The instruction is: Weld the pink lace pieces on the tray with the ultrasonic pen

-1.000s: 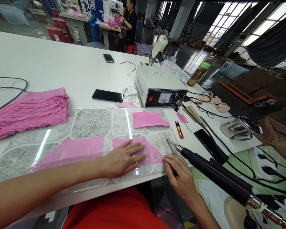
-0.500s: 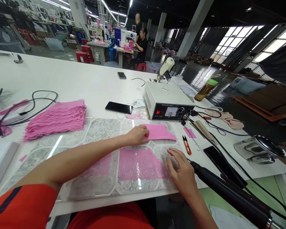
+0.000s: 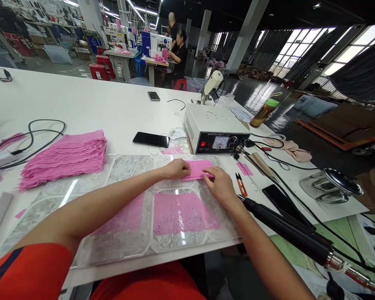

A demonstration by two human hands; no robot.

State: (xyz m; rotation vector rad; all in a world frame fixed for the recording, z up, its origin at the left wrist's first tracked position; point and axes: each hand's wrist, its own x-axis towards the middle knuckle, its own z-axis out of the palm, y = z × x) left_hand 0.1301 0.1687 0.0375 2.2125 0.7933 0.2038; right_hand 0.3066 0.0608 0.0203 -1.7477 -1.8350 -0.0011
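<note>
Both my hands are on a small pink fabric piece (image 3: pixel 197 168) lying on the clear sheet over the marbled mat (image 3: pixel 129 166). My left hand (image 3: pixel 176 169) pinches its left edge with curled fingers. My right hand (image 3: pixel 219 185) grips its right edge, fingers bent. Nearer me, a larger pink fabric piece (image 3: pixel 183 212) lies flat on the mat, with another pink piece (image 3: pixel 125 218) to its left, partly under my left forearm. A black handheld tool (image 3: pixel 284 227) lies at my right wrist.
A stack of pink fabric (image 3: pixel 64 158) sits at left beside black cables (image 3: pixel 34 133). Behind the mat stand a white control box (image 3: pixel 215 129) and a black phone (image 3: pixel 150 139). Orange snips (image 3: pixel 241 185), another phone (image 3: pixel 278 198), a metal lidded pot (image 3: pixel 331 185) and a bottle (image 3: pixel 262 112) lie right.
My right hand left the near fabric piece and moved forward onto the small pink piece, joining my left hand. The small piece is now gathered narrower between both hands.
</note>
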